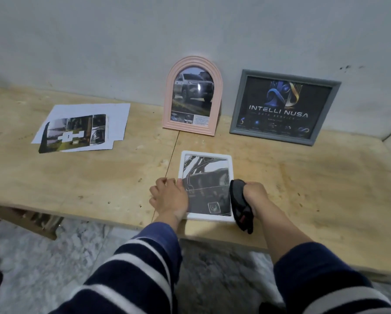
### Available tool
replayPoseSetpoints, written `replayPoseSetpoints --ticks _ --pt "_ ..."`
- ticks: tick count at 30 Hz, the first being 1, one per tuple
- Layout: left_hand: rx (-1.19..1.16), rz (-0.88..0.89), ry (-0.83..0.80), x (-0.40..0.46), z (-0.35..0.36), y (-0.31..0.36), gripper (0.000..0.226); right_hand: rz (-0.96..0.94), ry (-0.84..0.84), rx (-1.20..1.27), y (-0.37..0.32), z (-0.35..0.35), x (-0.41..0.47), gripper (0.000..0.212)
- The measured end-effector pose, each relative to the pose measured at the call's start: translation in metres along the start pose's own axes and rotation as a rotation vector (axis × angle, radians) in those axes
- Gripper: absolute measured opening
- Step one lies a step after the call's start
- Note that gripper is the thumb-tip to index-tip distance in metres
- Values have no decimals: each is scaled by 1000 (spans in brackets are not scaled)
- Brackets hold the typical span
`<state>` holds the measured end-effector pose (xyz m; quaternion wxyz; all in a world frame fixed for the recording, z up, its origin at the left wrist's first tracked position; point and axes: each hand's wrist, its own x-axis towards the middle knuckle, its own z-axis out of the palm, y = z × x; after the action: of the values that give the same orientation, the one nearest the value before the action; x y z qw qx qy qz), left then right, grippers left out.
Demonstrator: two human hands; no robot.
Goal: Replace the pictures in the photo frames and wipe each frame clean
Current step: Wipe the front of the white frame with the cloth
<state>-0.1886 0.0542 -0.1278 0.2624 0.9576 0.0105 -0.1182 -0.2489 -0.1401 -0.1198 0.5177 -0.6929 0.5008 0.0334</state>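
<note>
A white rectangular photo frame [205, 155] lies flat near the table's front edge with a dark black-and-white picture in it. My left hand [169, 196] rests on its left edge, thumb on the glass, holding it down. A bunched dark cloth [238, 200] is gripped in my right hand [255, 193] and pressed against the frame's right edge. A pink arched frame [216, 91] with a car picture leans on the wall behind. Beside it on the right stands a grey frame [236, 103] with a dark "INTELLI NUSA" print.
Loose white sheets and a printed picture [76, 130] lie on the left of the wooden table [88, 177]. The table's front edge runs just below my hands, with stone floor [54, 257] beneath. A seam crosses the tabletop left of the white frame.
</note>
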Motion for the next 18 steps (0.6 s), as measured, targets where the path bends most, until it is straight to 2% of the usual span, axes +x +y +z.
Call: replayPoseSetpoints --ticks 2,5,10,13,18 --pt "-63 -4 -13 -4 2 5 40 65 -34 61 3 3 -3 26" --pt "-308 -13 -35 -7 2 7 32 80 -59 138 5 3 -7 29" --pt "-535 -80 -61 -10 -13 -5 34 94 -95 246 2 12 -20 36" --pt "-566 -107 -93 -4 -22 -24 39 72 -160 308 -4 30 -28 42" --pt "-808 -228 -63 15 -58 -62 33 3 -253 325 -38 72 -45 39"
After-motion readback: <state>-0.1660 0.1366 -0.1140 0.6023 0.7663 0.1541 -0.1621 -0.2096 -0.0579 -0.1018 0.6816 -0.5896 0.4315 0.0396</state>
